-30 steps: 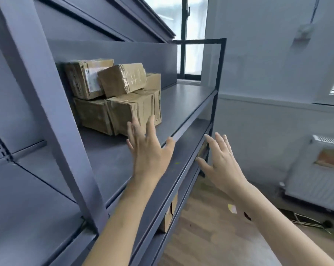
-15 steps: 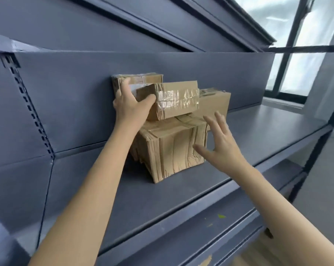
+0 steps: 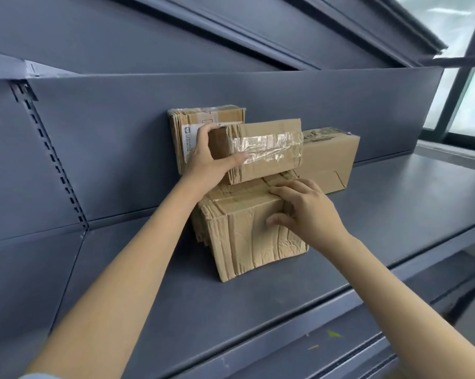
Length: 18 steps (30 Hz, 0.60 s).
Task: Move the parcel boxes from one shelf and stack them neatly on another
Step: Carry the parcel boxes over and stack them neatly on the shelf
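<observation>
Both hands are on the pile, apart from each other and each on a different box. Taking the big crumpled box (image 3: 254, 231) at the front of the pile as the landmark, my left hand (image 3: 209, 160) is above and to its left, thumb laid along the front of the taped box (image 3: 266, 150) and fingers wrapped round its left end, so that box is clamped and, I judge, ready to lift off. It sits on top of the big crumpled box, and I hold it by the end because that is the only face clear of its neighbours. Behind my left hand, up and left of the landmark against the back panel (image 3: 121, 127), stands the labelled box (image 3: 203, 119); its white label (image 3: 188, 140) carries small print too fine for me to read. My right hand (image 3: 307, 212) curls over the landmark's top right corner, fingers on the top and thumb on the front, probably to steady it while the upper one comes away. Behind and to the right of the landmark lies the long box (image 3: 329, 160), with dark printing on top that I cannot make out. All four boxes rest on the grey shelf (image 3: 395, 203), none moved across yet
</observation>
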{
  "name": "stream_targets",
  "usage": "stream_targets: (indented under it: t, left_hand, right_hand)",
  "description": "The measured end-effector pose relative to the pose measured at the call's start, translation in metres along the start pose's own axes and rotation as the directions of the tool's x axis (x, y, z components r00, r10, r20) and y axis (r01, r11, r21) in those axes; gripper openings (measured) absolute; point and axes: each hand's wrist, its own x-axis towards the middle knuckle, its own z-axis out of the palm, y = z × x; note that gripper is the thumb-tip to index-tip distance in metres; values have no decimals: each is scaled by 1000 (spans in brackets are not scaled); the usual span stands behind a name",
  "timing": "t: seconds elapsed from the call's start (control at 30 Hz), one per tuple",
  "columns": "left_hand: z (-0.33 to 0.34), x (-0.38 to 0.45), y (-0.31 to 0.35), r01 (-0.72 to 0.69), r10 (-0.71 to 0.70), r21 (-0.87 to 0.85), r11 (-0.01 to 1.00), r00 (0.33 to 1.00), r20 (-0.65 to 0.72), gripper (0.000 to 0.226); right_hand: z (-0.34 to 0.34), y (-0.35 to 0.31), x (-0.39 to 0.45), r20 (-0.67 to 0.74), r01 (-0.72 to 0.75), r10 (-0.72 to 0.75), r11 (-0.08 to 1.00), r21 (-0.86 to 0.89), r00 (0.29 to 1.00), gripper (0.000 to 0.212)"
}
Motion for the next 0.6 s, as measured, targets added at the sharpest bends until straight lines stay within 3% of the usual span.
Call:
stream_targets:
  t: [0.17, 0.4, 0.6]
  left_hand:
    - [-40, -20, 3, -125, 111, -61, 990, 974, -199, 63]
    - [-85, -86, 0, -198, 52, -269, 943, 883, -467, 60]
    - [-100, -140, -18, -60, 4, -161, 985, 944, -329, 71]
  right_hand:
    - [-2, -4, -7, -95, -22, 20, 1000, -17, 995, 50]
    - [-34, 20, -35, -164, -91, 85, 995, -30, 983, 37]
    - [-70, 54, -53, -165, -295, 284, 954, -48, 945, 38]
